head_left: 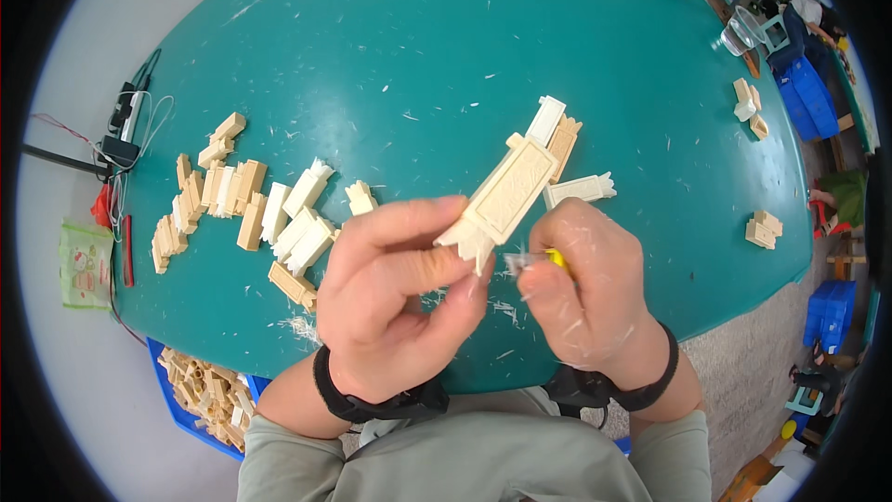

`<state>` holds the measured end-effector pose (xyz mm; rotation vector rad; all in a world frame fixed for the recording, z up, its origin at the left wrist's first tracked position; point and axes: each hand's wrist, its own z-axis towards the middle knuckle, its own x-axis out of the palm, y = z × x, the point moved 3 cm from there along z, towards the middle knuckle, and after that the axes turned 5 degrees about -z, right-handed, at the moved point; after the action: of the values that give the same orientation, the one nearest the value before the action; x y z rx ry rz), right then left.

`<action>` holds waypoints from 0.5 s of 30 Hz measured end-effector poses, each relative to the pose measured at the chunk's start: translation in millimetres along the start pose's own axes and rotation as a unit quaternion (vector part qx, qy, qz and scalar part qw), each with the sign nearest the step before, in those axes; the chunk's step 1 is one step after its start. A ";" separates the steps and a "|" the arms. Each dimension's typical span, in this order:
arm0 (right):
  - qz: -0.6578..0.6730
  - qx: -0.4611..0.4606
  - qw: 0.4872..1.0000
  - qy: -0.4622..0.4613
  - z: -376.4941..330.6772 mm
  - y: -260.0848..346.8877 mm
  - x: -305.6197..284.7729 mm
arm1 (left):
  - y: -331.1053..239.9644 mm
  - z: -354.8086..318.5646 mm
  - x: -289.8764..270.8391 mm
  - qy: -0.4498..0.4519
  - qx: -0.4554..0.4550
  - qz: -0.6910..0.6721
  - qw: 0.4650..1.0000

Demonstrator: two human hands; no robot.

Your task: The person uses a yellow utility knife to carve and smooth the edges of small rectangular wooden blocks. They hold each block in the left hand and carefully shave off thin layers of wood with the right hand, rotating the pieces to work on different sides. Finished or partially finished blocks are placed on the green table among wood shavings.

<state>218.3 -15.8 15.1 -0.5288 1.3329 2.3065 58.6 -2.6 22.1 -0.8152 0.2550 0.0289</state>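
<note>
My left hand (395,293) pinches the near end of a long cream carved block (507,190), with a raised rectangular panel and a notched, crown-like end. My right hand (599,293) is closed round a small yellow-handled knife (557,257); most of its handle is hidden in the fist. The knife's blurred tip, with pale shavings about it, is close to the notched end; I cannot tell whether they touch. Just beyond the held block are a white block (545,119), a tan block (564,144) and another pale block (582,189).
Several similar blocks (305,188) lie on the green table (418,46) at the left, with shavings (302,326) scattered about. A blue bin (186,418) full of blocks is at lower left. More blocks (764,229) lie near the right edge. A clear cup (741,33) is at far right.
</note>
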 end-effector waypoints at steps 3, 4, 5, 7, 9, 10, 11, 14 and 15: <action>0.110 0.075 0.991 0.002 0.8 -4.6 -10.4 | 8.1 -1.9 2.6 -0.006 -0.066 -0.098 0.993; 0.150 0.110 0.983 -0.004 0.4 -7.6 -13.1 | 8.3 -1.4 3.5 0.015 -0.093 -0.128 0.987; 0.196 0.117 0.973 -0.038 1.3 -8.0 -12.6 | 9.1 -1.3 4.9 0.035 -0.121 -0.158 0.979; 0.243 0.179 0.952 -0.046 4.4 -6.7 -11.6 | 10.5 -1.9 6.0 0.040 -0.153 -0.194 0.968; 0.267 0.198 0.941 -0.059 4.7 -7.1 -11.2 | 10.5 -1.6 6.4 0.039 -0.155 -0.214 0.964; 0.267 0.187 0.943 -0.068 4.4 -8.6 -11.0 | 12.1 0.3 6.9 0.036 -0.140 -0.217 0.965; 0.267 0.176 0.944 -0.077 4.0 -9.2 -11.5 | 13.3 1.7 7.1 0.032 -0.125 -0.221 0.967; 0.226 0.204 0.949 -0.082 0.8 -9.9 -17.0 | 18.7 3.0 -0.7 0.023 -0.119 -0.091 0.988; 0.221 0.187 0.954 -0.075 0.3 -9.5 -15.2 | 13.7 9.1 -2.3 0.028 -0.099 -0.028 0.994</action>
<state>236.0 -13.8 16.2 0.0773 1.9001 2.2702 56.6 13.5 18.8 -1.0206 0.2850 -0.0206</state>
